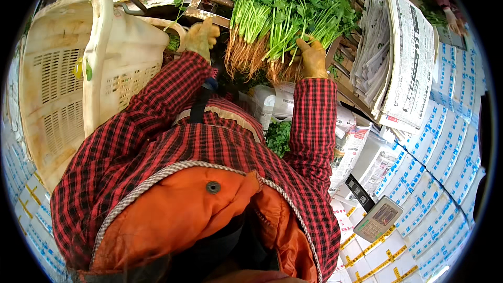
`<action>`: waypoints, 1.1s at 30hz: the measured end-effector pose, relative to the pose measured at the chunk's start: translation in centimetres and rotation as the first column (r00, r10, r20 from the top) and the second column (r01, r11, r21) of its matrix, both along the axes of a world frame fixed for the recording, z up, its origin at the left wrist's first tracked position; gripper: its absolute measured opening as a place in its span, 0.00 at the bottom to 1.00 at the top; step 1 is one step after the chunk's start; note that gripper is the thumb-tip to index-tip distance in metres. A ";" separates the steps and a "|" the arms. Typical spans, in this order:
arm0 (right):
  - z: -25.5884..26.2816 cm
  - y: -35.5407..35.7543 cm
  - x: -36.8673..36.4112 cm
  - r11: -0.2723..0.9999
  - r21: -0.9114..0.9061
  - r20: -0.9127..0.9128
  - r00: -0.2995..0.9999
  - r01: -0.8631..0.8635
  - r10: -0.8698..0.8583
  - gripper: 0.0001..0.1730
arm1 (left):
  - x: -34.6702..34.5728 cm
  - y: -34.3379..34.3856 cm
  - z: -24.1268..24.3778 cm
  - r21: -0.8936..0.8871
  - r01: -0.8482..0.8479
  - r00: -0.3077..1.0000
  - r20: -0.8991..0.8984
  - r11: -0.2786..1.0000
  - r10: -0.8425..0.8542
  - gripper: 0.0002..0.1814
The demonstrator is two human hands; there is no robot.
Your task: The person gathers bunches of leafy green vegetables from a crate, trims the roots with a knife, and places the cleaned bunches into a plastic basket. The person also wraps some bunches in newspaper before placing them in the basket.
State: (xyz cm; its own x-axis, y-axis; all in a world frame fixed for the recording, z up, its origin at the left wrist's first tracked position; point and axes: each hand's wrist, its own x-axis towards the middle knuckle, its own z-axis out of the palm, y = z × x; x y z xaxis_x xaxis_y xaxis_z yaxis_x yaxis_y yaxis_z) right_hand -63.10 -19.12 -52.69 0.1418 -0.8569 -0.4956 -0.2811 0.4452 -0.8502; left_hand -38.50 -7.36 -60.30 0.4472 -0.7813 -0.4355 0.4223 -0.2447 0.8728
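Note:
A thick heap of leafy herbs (290,11), coriander by the look of it, lies across a rusty metal rack. Its leaves point away from me and its reddish-brown roots (245,53) hang over the near edge. My right hand (312,57), in a yellowish glove, grips green stems at the heap's right side, just above the roots. Left of the heap, my left hand (201,38), gloved the same way, is raised beside the rack's metal frame (206,16). Its fingers look partly bent, and I see nothing held in it.
A large cream plastic crate (129,63) stands tilted at my left. Stacked newspapers (408,59) rest right of the herbs. White boxes with blue print (436,157) fill the right side, near a digital scale display (378,219). Another person's hand (454,21) shows at the far right.

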 end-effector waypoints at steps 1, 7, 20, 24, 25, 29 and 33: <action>0.0 0.1 0.5 1.000 0.020 -0.014 1.000 -0.014 0.014 0.15 | -1.3 1.1 -1.5 -0.013 0.013 0.976 -0.217 1.000 -0.015 0.23; -0.9 1.0 2.2 0.998 0.055 0.054 0.998 -0.032 0.029 0.17 | -8.2 2.3 -2.1 -0.349 0.511 0.493 -0.629 0.786 -0.600 0.45; 0.6 2.9 4.0 0.844 -0.095 -0.490 0.763 -0.527 0.421 0.49 | -10.0 0.4 1.8 -0.165 0.408 0.904 -0.061 0.898 -0.422 0.08; 1.7 2.0 3.0 0.896 0.148 -0.197 0.875 -0.419 0.442 0.30 | -9.2 0.5 1.6 -0.152 0.438 0.876 -0.149 0.886 -0.459 0.12; 2.0 1.9 2.8 0.917 0.119 -0.199 0.896 -0.381 0.398 0.27 | -8.9 0.5 0.9 -0.130 0.483 0.865 -0.081 0.866 -0.495 0.13; 4.7 -0.5 1.5 0.945 0.208 -0.070 0.960 -0.251 0.271 0.17 | -8.7 0.5 0.8 -0.094 0.490 0.862 -0.098 0.867 -0.498 0.20; 9.5 -6.3 2.6 0.996 0.021 0.240 0.967 0.087 -0.089 0.18 | -7.4 1.3 0.3 -0.190 0.501 0.862 0.024 0.844 -0.506 0.27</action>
State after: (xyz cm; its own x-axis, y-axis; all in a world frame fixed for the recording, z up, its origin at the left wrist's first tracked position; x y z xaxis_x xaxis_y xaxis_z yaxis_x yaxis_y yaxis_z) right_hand -60.54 -25.40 -43.23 0.1821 -0.8665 -0.4649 -0.0282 0.4680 -0.8833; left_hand -45.94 -6.08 -59.98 -0.0392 -0.9624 -0.2688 0.3077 -0.2676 0.9131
